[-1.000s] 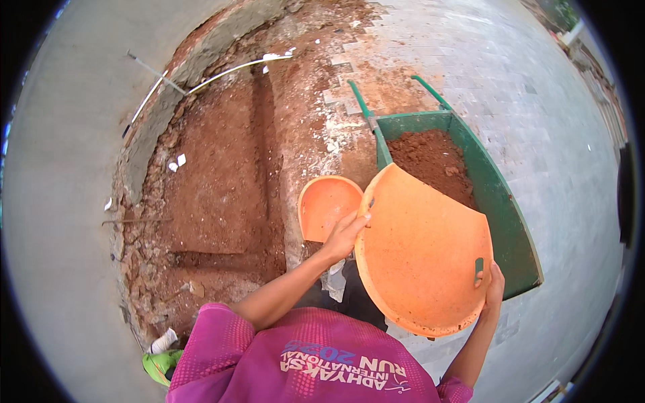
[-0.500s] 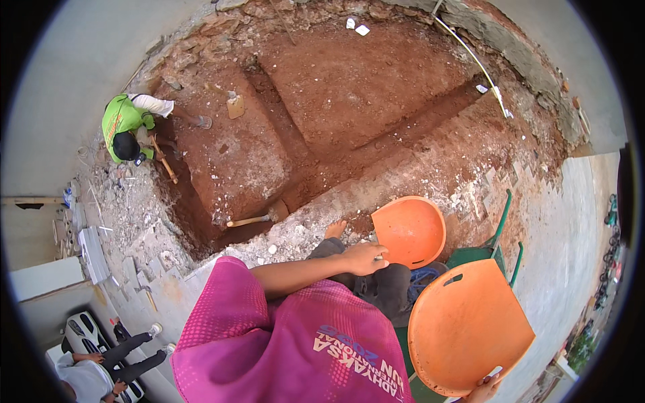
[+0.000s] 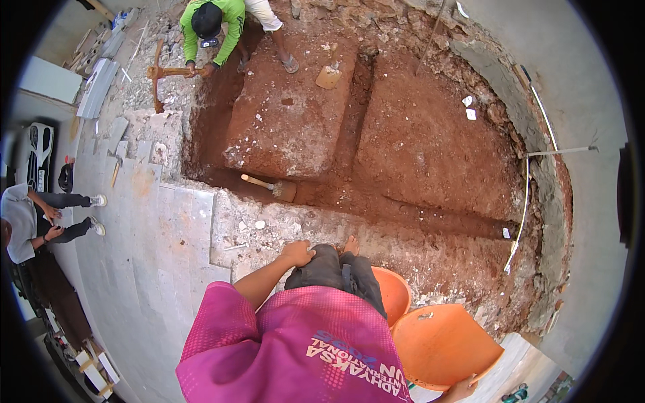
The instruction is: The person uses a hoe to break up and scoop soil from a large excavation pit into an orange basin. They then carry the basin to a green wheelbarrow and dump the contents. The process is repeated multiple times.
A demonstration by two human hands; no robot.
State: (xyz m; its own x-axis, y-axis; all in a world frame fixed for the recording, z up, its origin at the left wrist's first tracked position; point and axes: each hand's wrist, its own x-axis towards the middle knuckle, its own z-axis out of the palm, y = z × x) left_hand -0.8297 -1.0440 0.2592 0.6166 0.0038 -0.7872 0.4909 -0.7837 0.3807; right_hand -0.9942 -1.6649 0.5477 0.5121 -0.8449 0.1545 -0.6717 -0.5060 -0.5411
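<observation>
My right hand [image 3: 461, 388] grips the lower rim of an orange plastic scoop pan [image 3: 447, 346], held at my right side with its hollow face up. A second orange scoop pan [image 3: 392, 290] lies on the ground beside my leg, partly hidden by the leg and the first pan. My left hand [image 3: 297, 254] is beside my left knee, its fingers curled; whatever they hold, if anything, is hidden. In the trench ahead lies a hoe [image 3: 285, 191] with a wooden handle.
Across the trench a co-worker in a green shirt [image 3: 235, 20] holds a pickaxe [image 3: 156, 72]. Red-soil trenches [image 3: 430, 215] run ahead, bordered by broken rubble. Grey paving [image 3: 168, 235] spreads left, with a hammer [image 3: 116, 171] on it. Another person [image 3: 40, 211] is at far left.
The view has swung right, shifting the scene leftward. My left hand has moved from between my knees to my left knee. The co-worker's pickaxe is now out over the rubble.
</observation>
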